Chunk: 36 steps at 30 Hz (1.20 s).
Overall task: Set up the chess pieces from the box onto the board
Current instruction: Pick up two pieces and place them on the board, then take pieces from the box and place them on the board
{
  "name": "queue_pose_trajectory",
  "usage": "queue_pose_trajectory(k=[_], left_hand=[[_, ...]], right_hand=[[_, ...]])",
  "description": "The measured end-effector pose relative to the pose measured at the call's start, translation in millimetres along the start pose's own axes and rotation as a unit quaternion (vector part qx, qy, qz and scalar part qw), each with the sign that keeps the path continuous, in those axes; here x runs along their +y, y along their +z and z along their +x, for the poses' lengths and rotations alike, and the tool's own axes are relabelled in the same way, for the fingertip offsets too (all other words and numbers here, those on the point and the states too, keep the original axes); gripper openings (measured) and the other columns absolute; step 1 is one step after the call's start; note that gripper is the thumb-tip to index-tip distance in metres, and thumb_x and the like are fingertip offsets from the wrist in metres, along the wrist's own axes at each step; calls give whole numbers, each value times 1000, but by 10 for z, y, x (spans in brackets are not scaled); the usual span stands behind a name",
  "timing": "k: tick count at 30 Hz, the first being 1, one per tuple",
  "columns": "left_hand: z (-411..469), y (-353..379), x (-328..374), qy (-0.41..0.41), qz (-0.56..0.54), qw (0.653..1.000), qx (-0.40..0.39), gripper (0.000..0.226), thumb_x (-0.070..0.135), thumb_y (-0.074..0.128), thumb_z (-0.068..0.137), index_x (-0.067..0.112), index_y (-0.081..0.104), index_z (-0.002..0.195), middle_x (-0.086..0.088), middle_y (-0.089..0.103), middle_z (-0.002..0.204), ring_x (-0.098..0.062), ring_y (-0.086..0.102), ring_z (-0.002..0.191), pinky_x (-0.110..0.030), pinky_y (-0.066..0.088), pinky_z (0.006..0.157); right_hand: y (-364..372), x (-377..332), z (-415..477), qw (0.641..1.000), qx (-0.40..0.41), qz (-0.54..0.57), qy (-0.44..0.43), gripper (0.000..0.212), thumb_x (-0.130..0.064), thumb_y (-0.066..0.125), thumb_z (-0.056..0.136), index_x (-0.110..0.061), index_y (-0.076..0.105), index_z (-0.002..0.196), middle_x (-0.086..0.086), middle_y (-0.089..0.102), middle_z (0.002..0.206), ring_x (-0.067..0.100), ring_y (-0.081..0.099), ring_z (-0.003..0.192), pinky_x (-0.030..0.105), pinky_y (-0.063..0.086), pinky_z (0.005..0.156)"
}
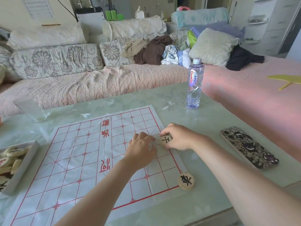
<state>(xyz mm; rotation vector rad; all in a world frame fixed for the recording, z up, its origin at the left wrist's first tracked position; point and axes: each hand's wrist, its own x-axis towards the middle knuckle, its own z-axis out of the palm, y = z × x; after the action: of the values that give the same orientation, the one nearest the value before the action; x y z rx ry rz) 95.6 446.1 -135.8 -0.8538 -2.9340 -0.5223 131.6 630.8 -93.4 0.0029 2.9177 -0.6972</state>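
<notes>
I see green table [211, 121]. On it, paper board [73, 152] lies flat, red lines. At left edge of board, box [21, 167] with loose pieces [13, 152] inside. At right lies phone [249, 147]; far right of board stands bottle [194, 84]. At right edge of board, right hand [179, 137] pinches round piece [166, 139], fingers curled round it. Just left of it, left hand [140, 150] rests on board, fingers loose, holding nothing. At near right corner of board sits second piece [186, 181].

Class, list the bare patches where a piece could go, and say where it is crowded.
Free: table between bottle and phone; left half of board, between box and red characters. Crowded: its right edge, where left hand and right hand meet at a piece.
</notes>
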Motion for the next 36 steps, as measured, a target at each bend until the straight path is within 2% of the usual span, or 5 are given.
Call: queue_pose_trajectory(k=[8, 14, 22, 31, 36], left_hand=[[-203, -167, -173, 5, -56, 997, 44, 35, 36, 52, 92, 31, 53, 126, 10, 48, 127, -13, 38, 118, -29, 38, 98], [-484, -603, -678, -36, -57, 994, 90, 30, 34, 53, 92, 28, 56, 121, 9, 57, 109, -13, 50, 106, -26, 44, 85], [-1208, -1334, -1951, -163, -62, 969, 177, 26, 30, 56, 89, 26, 59, 115, 8, 60, 101, -10, 52, 81, -27, 45, 69], [-1967, -1848, -3204, -288, 30, 932, 217, 26, 25, 55, 88, 23, 64, 112, -1, 58, 114, -26, 49, 111, -35, 40, 90], [-2156, -1818, -3493, -289, 30, 938, 190, 18, 23, 55, 90, 24, 64, 106, 4, 50, 132, -25, 46, 113, -32, 38, 85]], right_hand=[[-70, -242, -61, 997, 17, -67, 15, 70, -40, 74, 77, -33, 49, 142, -6, 46, 133, 17, 44, 126, 35, 42, 102], [140, -1011, -32, 997, 57, -5, -57, 38, -32, 63, 91, -31, 59, 129, -10, 53, 120, 11, 52, 112, 28, 42, 94], [792, -2560, 311, 985, 8, 43, -164, 35, -28, 60, 95, -25, 61, 129, -10, 61, 115, 10, 54, 94, 25, 39, 84], [1388, -3874, 900, 976, -33, 3, -213, 34, -21, 59, 92, -24, 63, 125, -5, 64, 116, 17, 59, 102, 29, 46, 88], [1760, -4291, 1132, 973, -25, -40, -227, 25, -31, 66, 88, -33, 65, 113, -6, 58, 117, 17, 57, 105, 33, 48, 87]])
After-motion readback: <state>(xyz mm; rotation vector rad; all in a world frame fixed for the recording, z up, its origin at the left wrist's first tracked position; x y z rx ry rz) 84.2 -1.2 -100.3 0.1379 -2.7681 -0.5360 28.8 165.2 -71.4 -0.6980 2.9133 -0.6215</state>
